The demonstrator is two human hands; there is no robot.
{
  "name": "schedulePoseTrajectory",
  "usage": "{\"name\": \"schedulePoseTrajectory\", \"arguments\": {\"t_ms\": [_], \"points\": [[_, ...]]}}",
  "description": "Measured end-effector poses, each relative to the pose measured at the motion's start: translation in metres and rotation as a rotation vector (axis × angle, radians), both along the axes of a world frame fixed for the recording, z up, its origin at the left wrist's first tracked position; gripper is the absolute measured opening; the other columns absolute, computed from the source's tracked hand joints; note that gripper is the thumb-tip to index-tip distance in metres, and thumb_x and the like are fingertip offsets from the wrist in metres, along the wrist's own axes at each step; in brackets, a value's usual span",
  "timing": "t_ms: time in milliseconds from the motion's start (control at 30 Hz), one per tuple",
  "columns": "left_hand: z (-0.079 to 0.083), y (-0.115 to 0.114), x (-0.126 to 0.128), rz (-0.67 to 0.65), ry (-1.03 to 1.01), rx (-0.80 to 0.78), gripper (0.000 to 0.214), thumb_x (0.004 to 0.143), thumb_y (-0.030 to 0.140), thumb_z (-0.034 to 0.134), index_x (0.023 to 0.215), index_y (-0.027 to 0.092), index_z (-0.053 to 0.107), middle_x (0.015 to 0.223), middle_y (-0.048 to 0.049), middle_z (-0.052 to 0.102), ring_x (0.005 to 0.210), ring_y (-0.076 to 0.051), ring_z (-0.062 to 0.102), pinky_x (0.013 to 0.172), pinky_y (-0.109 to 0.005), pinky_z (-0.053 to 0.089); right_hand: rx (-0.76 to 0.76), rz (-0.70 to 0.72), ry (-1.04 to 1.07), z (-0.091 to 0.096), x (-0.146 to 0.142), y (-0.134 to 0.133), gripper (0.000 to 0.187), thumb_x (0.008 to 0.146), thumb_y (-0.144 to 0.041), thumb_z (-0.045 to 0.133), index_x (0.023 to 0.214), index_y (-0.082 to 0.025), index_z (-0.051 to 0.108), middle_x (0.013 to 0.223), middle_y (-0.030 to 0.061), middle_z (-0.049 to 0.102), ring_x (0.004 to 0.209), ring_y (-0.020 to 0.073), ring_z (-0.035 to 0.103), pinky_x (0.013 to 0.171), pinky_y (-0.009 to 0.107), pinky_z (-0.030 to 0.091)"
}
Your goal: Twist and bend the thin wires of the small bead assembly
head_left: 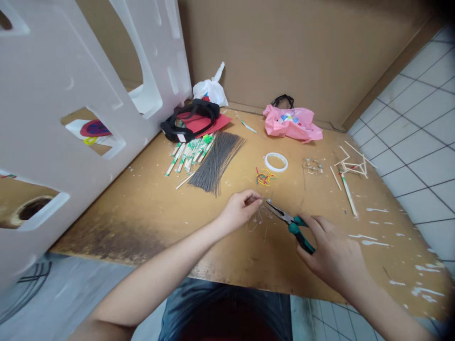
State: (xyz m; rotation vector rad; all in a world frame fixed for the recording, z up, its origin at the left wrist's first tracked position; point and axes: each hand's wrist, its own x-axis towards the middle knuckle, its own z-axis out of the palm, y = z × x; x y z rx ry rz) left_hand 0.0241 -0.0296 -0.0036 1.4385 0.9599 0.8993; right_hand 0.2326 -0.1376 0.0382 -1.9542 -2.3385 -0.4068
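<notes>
My right hand (329, 246) is wrapped round the green and black handles of long-nose pliers (284, 216). The pliers' jaws look slightly parted, their tips close to my left hand's fingertips. With thumb and fingers pinched together, my left hand (243, 206) holds a thin piece of wire (263, 201), mostly hidden by the fingers. Below the pinch, a tangle of fine, pale wire (253, 222) shows faintly against the tabletop. A bundle of dark, straight wires (217, 163) lies left of centre, beyond my left forearm.
Beyond my hands lie coloured rubber bands (265, 177), a white tape roll (276, 155) and small wire loops (313, 166). A joined stick frame (355, 166) is at right. Wrapped chopsticks (194, 154), a black headband (192, 118) and a pink bag (291, 123) sit farther back. A white plastic panel (53, 61) stands left.
</notes>
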Motion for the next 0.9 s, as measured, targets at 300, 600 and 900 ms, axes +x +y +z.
{"name": "schedulePoseTrajectory", "arguments": {"t_ms": [300, 600, 900], "points": [[0.007, 0.012, -0.007, -0.019, -0.432, -0.312, 0.016, 0.068, 0.029, 0.061, 0.07, 0.014, 0.057, 0.063, 0.0017, 0.053, 0.06, -0.008, 0.046, 0.063, -0.021, 0.034, -0.028, -0.06, 0.136, -0.037, 0.031, 0.034, 0.042, 0.08, -0.037, 0.051, 0.117, -0.018, 0.054, 0.11, 0.0104, 0.063, 0.103, 0.0263, 0.058, 0.077, 0.037, 0.051], [0.016, 0.005, -0.008, -0.057, -0.477, -0.363, 0.025, 0.071, 0.036, 0.064, 0.065, 0.015, 0.05, 0.06, 0.0038, 0.048, 0.057, -0.008, 0.043, 0.061, -0.022, 0.033, 0.042, 0.022, 0.261, -0.057, 0.047, 0.053, 0.041, 0.084, -0.042, 0.05, 0.113, -0.014, 0.058, 0.113, 0.0155, 0.061, 0.111, 0.0298, 0.052, 0.089, 0.048, 0.045], [0.016, 0.001, -0.006, -0.082, -0.367, -0.26, 0.023, 0.076, 0.036, 0.061, 0.072, 0.014, 0.056, 0.064, 0.0022, 0.055, 0.065, -0.009, 0.049, 0.069, -0.023, 0.036, -0.476, 0.104, 1.239, -0.013, -0.019, 0.073, 0.038, 0.08, -0.044, 0.059, 0.11, -0.021, 0.06, 0.101, 0.0067, 0.069, 0.094, 0.0213, 0.064, 0.083, 0.036, 0.051]]}}
